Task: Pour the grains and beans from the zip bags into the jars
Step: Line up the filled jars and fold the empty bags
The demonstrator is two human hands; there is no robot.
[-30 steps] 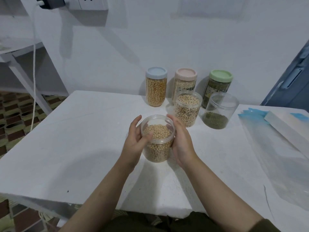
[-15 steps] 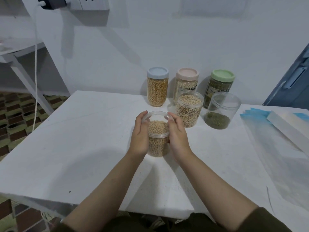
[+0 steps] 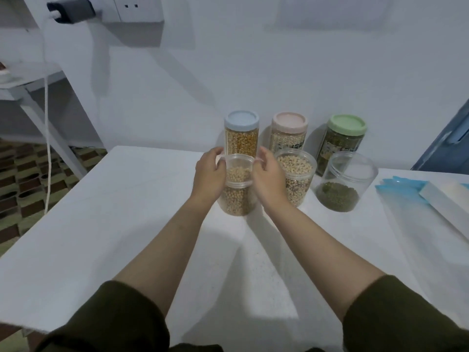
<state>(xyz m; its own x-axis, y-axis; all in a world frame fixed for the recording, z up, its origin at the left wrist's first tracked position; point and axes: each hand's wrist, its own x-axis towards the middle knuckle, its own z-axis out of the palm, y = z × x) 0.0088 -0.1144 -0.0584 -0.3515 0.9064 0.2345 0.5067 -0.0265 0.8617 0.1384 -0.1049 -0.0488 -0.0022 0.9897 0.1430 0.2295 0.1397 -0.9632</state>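
Observation:
A clear open jar of pale yellow beans (image 3: pixel 238 191) stands on the white table (image 3: pixel 101 224), just in front of the blue-lidded jar. My left hand (image 3: pixel 209 177) grips its left side and my right hand (image 3: pixel 269 177) its right side, near the rim. To its right stand an open jar of speckled beans (image 3: pixel 295 176) and an open jar with a low layer of green beans (image 3: pixel 341 185). Empty zip bags with blue strips (image 3: pixel 401 185) lie flat at the right.
Three lidded jars line the wall: blue lid (image 3: pixel 241 134), pink lid (image 3: pixel 289 132), green lid (image 3: pixel 341 141). A white box (image 3: pixel 446 201) lies on the bags at the right. A shelf leg and a hanging cable (image 3: pixel 46 123) are off the table's left.
Both hands have pushed the yellow-bean jar away from me across the table, from the middle to a spot beside the other open jars.

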